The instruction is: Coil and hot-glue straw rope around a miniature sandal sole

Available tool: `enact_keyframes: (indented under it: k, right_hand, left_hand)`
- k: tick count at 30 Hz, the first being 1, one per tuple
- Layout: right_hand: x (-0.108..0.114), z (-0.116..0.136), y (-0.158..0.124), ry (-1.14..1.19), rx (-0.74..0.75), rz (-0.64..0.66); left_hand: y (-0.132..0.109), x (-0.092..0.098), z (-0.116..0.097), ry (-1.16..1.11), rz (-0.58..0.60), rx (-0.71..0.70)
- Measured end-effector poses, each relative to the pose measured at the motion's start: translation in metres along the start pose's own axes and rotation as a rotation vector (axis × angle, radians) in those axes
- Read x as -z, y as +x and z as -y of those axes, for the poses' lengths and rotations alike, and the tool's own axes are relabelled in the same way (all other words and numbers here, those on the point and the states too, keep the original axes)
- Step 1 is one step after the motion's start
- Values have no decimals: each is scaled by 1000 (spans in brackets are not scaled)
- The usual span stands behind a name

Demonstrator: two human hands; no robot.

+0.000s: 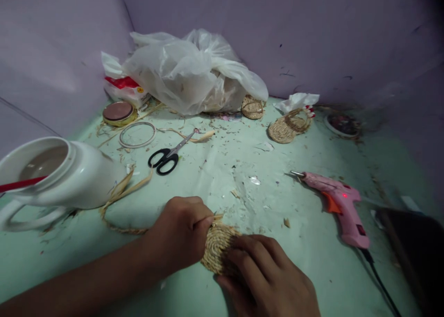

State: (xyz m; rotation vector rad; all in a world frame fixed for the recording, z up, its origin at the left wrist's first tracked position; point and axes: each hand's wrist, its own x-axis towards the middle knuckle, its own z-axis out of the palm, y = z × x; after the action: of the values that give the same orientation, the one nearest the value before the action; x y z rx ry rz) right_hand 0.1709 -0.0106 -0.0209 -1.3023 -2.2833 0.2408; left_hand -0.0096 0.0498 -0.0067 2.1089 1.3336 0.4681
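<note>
A round coiled mat of braided straw [218,245] lies on the pale green table [215,178] near the front edge. My left hand [178,233] is closed, pinching the mat's upper left rim where the loose braid end [121,228] joins it. My right hand [268,277] rests on the mat's lower right part, fingers curled and pressing it down. The braid trails left towards a white jug.
A white jug [58,176] lies on its side at left. Black scissors [165,158], a wire ring [137,134] and a tin lid [118,113] sit behind it. A pink glue gun [338,206] with a lit red light lies right. A plastic bag [189,71] and small woven baskets [287,126] stand at the back.
</note>
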Motion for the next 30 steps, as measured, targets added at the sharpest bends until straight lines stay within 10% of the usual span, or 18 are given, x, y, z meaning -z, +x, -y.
enact_keyframes:
  k: [13, 30]
  right_hand:
    - [1, 4, 1, -146, -16, -4]
    - [8, 1, 9, -300, 178, 100]
  left_hand:
    - [-2, 9, -11, 309, 370, -47]
    - [-3, 12, -8, 202, 391, -99]
